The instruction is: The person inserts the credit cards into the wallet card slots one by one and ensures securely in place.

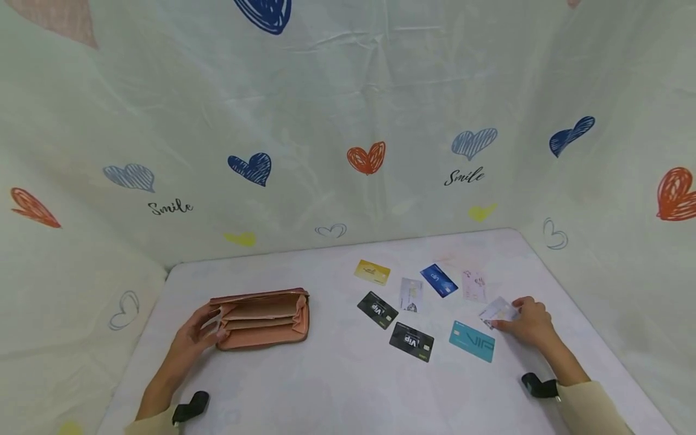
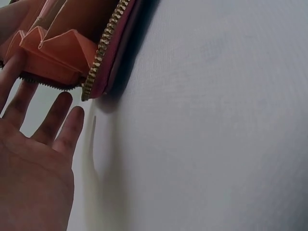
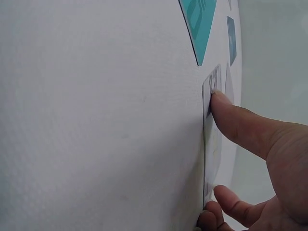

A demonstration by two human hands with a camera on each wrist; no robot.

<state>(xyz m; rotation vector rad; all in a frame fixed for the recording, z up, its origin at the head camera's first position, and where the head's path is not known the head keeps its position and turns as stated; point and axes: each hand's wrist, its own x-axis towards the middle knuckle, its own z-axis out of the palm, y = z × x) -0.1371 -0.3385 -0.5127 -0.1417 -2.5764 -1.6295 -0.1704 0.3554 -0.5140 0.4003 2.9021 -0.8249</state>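
Observation:
On the left of the table, a pinkish-orange zip wallet (image 1: 263,336) lies with its mouth spread, showing its inner compartments. My left hand (image 1: 189,339) holds it by its left end. In the left wrist view, the wallet's gold zip teeth (image 2: 102,50) run along its edge, beside my spread fingers. At the right, my right hand (image 1: 531,328) grips a pale, patterned card (image 1: 497,310) by its edges. The right wrist view shows the thumb (image 3: 236,118) on one end of this card and fingertips at the other end.
Left of the gripped card lie a teal card (image 1: 472,341), two black cards (image 1: 411,342), a whitish card (image 1: 411,294) and a yellow card (image 1: 372,272). Behind are a blue card (image 1: 439,280) and a pink-white card (image 1: 474,286). A heart-patterned sheet (image 1: 304,199) rises behind the table.

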